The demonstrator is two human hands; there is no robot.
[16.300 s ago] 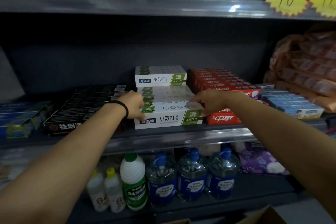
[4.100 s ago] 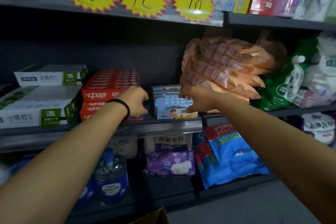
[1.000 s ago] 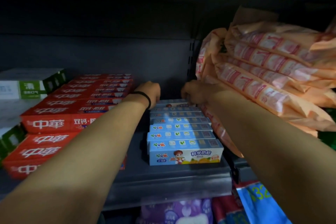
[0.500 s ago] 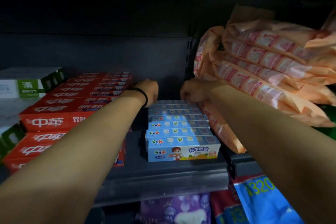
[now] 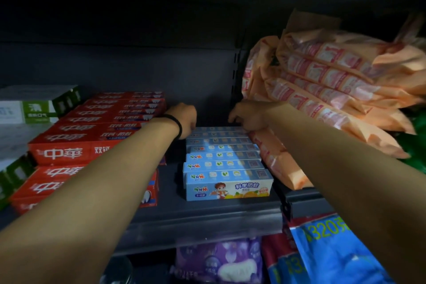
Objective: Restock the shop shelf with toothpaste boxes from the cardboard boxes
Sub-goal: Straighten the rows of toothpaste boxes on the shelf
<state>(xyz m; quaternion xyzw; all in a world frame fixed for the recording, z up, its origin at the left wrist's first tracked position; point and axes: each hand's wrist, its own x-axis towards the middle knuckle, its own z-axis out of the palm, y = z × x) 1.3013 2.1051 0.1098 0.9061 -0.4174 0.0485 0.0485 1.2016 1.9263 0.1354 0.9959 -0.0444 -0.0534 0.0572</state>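
Shelf (image 5: 207, 217): dark metal board carrying toothpaste stock. Orange plastic packs (image 5: 327, 80) are heaped at its right end, the lowest touching the blue row.

Red toothpaste cartons (image 5: 76, 145): two layers, left of the blue row, with a narrow gap between.

Blue children's toothpaste boxes (image 5: 227, 163): a single-file row running front to back, lying flat, labels forward. Judged light, stiff thin card, smooth-faced and easily dented at the corners; best taken by the two short ends or pushed squarely on a long face.

Left hand (image 5: 185, 120): at the rear left of the row, fingers curled onto the rearmost box's end.

Right hand (image 5: 249, 116): at the rear right, fingers curled over the same box's far edge. Whether either hand truly pinches the box cannot be told in the shadow.
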